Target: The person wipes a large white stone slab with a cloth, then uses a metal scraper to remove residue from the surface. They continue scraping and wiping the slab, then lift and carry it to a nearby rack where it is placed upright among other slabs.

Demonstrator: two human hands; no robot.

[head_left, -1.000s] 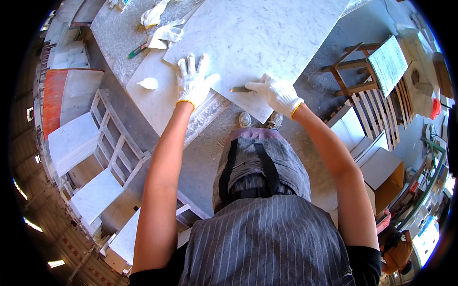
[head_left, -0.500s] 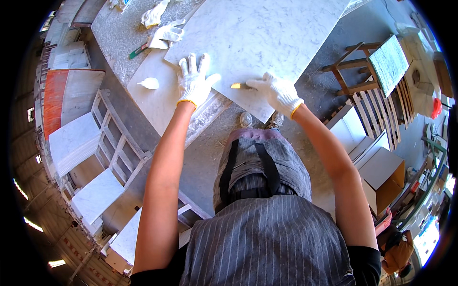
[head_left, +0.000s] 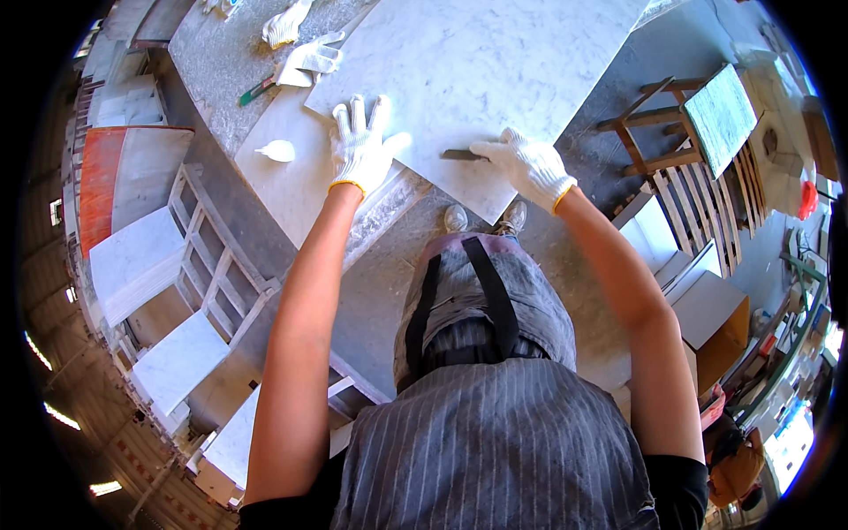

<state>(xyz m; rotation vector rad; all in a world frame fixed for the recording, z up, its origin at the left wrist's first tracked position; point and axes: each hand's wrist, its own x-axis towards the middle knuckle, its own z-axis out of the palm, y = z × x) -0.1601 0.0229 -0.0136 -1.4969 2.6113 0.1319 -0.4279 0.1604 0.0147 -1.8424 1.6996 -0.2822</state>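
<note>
A large grey-veined white stone slab (head_left: 459,79) lies on another pale slab (head_left: 265,190) on the work table. Gloved in white knit, my left hand (head_left: 360,146) rests with fingers spread across the upper slab's left edge. My right hand (head_left: 527,166), gloved too, is closed on a small flat dark blade (head_left: 464,155), held low over the upper slab near its front corner. The glove hides the blade's other end. A small white pointed nozzle or cap (head_left: 276,151) sits left of my left hand.
Loose white gloves (head_left: 309,62) and a green-handled tool (head_left: 256,91) lie at the far left of the table. A wooden stool (head_left: 720,115) and pallet (head_left: 693,208) stand right. Stacked slabs (head_left: 137,261) on a frame are left. A person (head_left: 736,468) is at the lower right.
My right hand has shifted slightly right and up with the blade; the blade's tip showed yellow before and looks dark now. My left hand has barely moved.
</note>
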